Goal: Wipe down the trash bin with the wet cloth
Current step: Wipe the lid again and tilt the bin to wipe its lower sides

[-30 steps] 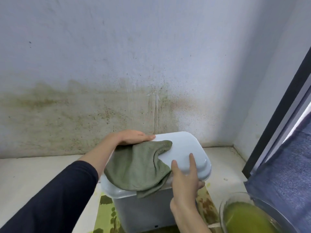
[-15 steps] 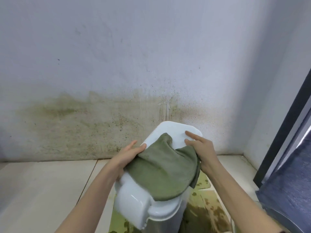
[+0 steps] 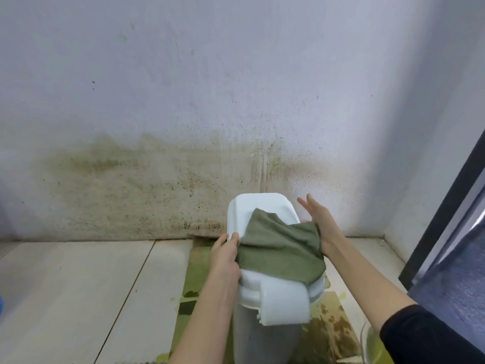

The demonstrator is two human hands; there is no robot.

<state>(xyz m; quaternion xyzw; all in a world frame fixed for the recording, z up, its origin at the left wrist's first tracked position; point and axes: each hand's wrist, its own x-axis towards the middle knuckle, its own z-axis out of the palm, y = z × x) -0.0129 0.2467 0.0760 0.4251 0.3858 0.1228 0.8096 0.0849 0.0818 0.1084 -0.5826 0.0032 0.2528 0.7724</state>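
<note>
The trash bin (image 3: 262, 342) stands on the floor near the wall, grey-bodied with a white lid (image 3: 252, 206) whose long axis points away from me. A green wet cloth (image 3: 280, 248) lies draped over the middle and right of the lid. My left hand (image 3: 225, 256) grips the lid's left edge, thumb on top beside the cloth. My right hand (image 3: 320, 219) is at the lid's right side with straight fingers pointing up toward the wall; its heel touches the cloth's right corner.
A stained wall (image 3: 183, 179) rises right behind the bin. A green patterned mat (image 3: 328, 327) lies under it on pale floor tiles (image 3: 78, 285). A glass bowl of green liquid (image 3: 367, 345) sits at the bottom right, next to a dark door frame (image 3: 446, 206).
The bin has turned so the lid points away from me. My right hand slid from the lid's top to its right side and straightened its fingers. My left hand stayed on the left edge.
</note>
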